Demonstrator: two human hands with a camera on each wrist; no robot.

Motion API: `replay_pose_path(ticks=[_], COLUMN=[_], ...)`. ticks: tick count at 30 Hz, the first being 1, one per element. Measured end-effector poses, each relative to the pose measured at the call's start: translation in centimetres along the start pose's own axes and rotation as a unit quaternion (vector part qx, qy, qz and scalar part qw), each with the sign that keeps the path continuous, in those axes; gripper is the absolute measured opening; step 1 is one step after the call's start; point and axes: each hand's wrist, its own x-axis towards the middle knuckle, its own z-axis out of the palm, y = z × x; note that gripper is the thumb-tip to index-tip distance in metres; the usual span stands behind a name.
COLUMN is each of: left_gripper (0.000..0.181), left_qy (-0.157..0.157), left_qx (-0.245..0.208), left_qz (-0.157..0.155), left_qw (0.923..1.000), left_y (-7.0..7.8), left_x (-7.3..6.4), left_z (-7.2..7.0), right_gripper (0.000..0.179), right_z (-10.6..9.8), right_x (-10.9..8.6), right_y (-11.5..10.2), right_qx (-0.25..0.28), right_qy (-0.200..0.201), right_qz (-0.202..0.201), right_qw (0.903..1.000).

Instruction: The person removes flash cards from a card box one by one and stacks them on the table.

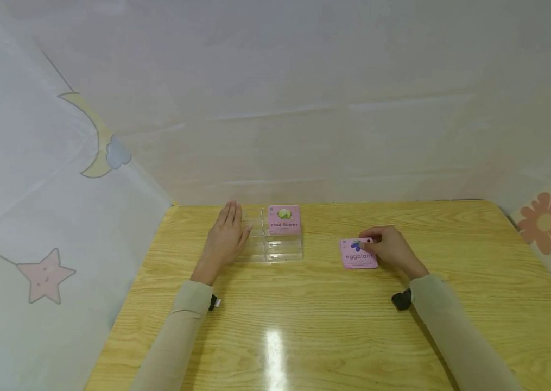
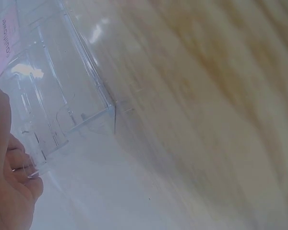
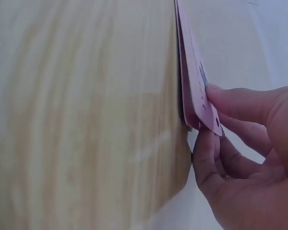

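A clear plastic holder [image 1: 283, 253] with several compartments lies on the table, and a pink "cauliflower" card [image 1: 283, 221] sits in its far right part. My left hand [image 1: 226, 236] is at the holder's left side, thumb over the edge and fingers along the outside. In the left wrist view, its fingers [image 2: 20, 160] meet the clear plastic corner. To the right, my right hand [image 1: 392, 252] pinches a pink "eggplant" card [image 1: 357, 260], thumb on its face. The right wrist view shows more than one card layer [image 3: 194, 86], with fingers beneath the near corner.
The wood-grain table [image 1: 324, 326] runs back to a pale fabric wall [image 1: 304, 136] printed with cartoon shapes. A dark strap piece [image 1: 401, 300] hangs at the right wrist.
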Motion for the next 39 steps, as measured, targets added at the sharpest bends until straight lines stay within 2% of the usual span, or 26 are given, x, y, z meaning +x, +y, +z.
replay_pose_path(ticks=[11, 20, 27, 39], left_gripper=[0.072, 0.07, 0.071, 0.072], left_qy=[0.0, 0.004, -0.007, -0.002], left_qx=[0.015, 0.008, 0.005, 0.016], left_qz=[0.001, 0.0, -0.003, -0.002], left_qw=[0.9999, 1.0, 1.0, 0.9999], left_y=[-0.06, 0.08, 0.07, 0.01], left_x=[0.05, 0.03, 0.02, 0.03], left_z=[0.09, 0.04, -0.01, 0.08], right_gripper=[0.033, 0.034, 0.036, 0.034], right_z=[0.41, 0.47, 0.44, 0.39], right_x=[0.09, 0.27, 0.28, 0.33], right_y=[-0.3, -0.41, -0.66, -0.83], right_qx=[-0.013, -0.019, -0.018, -0.02], right_qy=[0.005, 0.002, -0.004, -0.003], right_qz=[-0.012, -0.006, -0.008, -0.01], right_qw=[0.9998, 0.9998, 0.9998, 0.9997])
